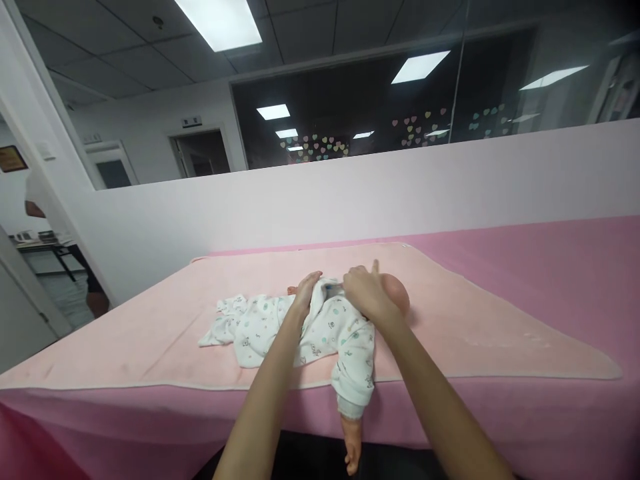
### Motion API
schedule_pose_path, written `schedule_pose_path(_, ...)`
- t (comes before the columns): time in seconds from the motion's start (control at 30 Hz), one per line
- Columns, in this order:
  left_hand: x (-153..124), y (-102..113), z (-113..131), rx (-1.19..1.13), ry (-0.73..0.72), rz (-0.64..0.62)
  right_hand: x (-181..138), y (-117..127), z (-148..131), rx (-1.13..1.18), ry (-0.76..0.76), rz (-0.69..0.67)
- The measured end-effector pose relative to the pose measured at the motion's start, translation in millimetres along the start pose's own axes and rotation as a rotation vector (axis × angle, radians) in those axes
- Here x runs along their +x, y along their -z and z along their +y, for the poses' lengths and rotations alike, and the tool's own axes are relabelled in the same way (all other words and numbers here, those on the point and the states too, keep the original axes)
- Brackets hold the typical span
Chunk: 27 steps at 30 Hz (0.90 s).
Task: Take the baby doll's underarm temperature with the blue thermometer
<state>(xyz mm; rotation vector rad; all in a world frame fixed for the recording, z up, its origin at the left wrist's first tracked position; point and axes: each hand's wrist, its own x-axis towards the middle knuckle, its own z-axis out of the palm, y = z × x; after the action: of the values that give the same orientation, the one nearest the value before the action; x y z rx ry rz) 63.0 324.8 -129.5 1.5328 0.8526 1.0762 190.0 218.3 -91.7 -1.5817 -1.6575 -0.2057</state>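
A baby doll (pixel 395 292) lies on its back, its head to the right, dressed in a white printed baby bodysuit (pixel 320 333). My left hand (pixel 307 293) is at the chest opening, its fingers closed at the raised edge of the cloth. At the collar beside the doll's head, my right hand (pixel 364 288) has its fingers curled on the fabric, with one digit sticking up. The doll's near arm (pixel 351 437) hangs over the table's front edge, its hand out of the sleeve. My right hand hides the doll's face and neck.
A peach blanket (pixel 175 347) lies under the doll on a pink table cover (pixel 550 280). Behind it stands a white half-wall (pixel 400 193) with reflecting glass above. Part of a person (pixel 95 293) shows beyond the opening at the left.
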Motion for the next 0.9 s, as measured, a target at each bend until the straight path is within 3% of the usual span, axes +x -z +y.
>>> schedule_pose_path(0.07, 0, -6, -1, -0.032, 0.019, -0.098, -21, 37, 2, -0.044, -0.103, 0.081)
schedule_pose_path(0.13, -2, -12, -3, -0.006, -0.013, -0.237, -37, 70, -2, 0.087, -0.228, 0.174)
schedule_pose_path(0.2, -6, -17, -4, 0.068, -0.087, -0.362, -45, 92, -10, 0.285, -0.237, 0.197)
schedule_pose_path(0.27, -12, -20, -5, 0.161, -0.158, -0.413, -46, 102, -21, 0.455, -0.157, 0.124)
schedule_pose_path(0.37, -17, -22, -4, 0.212, -0.199, -0.449, -43, 104, -37, 0.575, -0.041, -0.021)
schedule_pose_path(0.5, -16, -18, -3, 0.101, -0.180, -0.491, -42, 98, -47, 0.584, -0.012, -0.097)
schedule_pose_path(0.77, -15, -17, -5, 0.177, -0.186, -0.439, -43, 88, -47, 0.562, -0.088, 0.007)
schedule_pose_path(0.9, -19, -20, -7, 0.239, -0.203, -0.396, -49, 83, -43, 0.525, -0.056, -0.005)
